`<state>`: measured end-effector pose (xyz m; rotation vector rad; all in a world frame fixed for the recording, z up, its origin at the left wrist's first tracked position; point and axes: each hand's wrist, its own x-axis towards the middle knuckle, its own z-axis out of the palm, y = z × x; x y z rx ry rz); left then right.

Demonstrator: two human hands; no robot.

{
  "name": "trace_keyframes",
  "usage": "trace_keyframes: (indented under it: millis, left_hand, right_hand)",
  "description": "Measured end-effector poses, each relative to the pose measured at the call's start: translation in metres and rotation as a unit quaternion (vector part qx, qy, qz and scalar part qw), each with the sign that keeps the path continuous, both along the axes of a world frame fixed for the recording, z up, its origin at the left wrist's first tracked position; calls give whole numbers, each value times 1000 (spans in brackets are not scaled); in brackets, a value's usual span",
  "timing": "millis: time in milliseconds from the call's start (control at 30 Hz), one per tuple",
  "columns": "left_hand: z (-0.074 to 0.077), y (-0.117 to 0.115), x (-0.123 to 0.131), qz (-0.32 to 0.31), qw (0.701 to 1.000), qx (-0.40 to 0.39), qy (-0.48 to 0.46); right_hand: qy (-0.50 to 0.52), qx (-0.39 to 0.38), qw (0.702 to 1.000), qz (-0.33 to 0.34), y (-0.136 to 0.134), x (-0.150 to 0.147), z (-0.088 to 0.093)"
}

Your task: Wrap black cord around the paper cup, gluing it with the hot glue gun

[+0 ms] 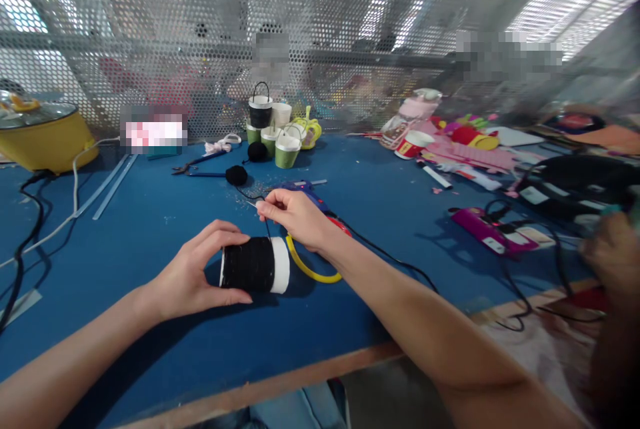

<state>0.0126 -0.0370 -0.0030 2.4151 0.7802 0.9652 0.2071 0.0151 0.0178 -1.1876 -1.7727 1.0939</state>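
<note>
A paper cup [253, 265] lies on its side, its middle wrapped in black yarn and a white band bare at the right end. My left hand [207, 265] grips it from the left, thumb below and fingers above. Above the cup, my right hand [293, 210] pinches the black yarn strand [269, 225], which runs down to the wrapping. A thin pale sliver shows at those fingertips; I cannot tell what it is. The strand leads back towards a black yarn ball [236, 175]. Behind my right hand lies a blue glue gun [313, 197], partly hidden.
A yellow ring [315, 275] lies under my right wrist. Small green-and-white cups [287, 151] stand at the back beside pliers [187, 167]. A yellow pot [47, 139] is at far left. A purple power strip [493, 232], cables and another person's hand [613, 242] are at right.
</note>
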Motion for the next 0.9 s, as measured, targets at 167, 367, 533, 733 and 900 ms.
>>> trace_keyframes:
  millis: [167,367,533,733,900]
  left_hand:
    - [-1,0,0,3,1000,22,-6]
    - [-1,0,-1,11,999,53,-2]
    - [-1,0,-1,21,998,66,-9]
    - [0,0,-3,30,996,78,10]
    - [-3,2,-4,27,998,58,-18]
  right_hand:
    - [4,-22,1000,4,-2,-2,1]
    - [-2,-35,999,17,-4,-3,2]
    - [0,-43,999,25,-4,-3,1]
    - [-8,-70,997,34,-3,-2,-1]
    - [-5,-95,995,40,2,-1,-5]
